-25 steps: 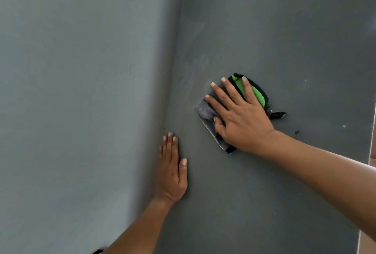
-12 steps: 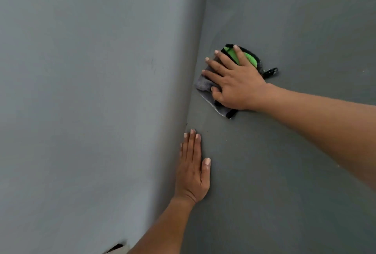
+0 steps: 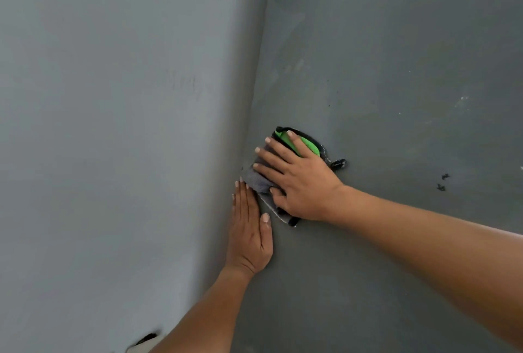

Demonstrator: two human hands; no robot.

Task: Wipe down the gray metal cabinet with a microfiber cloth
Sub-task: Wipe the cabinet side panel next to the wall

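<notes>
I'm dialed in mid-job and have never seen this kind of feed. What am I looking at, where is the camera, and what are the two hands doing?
There is no machine here: a person works bare-handed, and the single picture comes from a wide-angle camera on their head, looking forward and down along their arms. The darker gray surface is the side of the metal cabinet; the paler surface to its left is a wall meeting it at a corner. The right hand presses a microfiber cloth, gray with a green patch and black edging, flat against the cabinet with spread fingers. The left hand lies flat on the cabinet just below, fingertips close to the cloth's edge, holding nothing. A few dark specks show to the right.
</notes>
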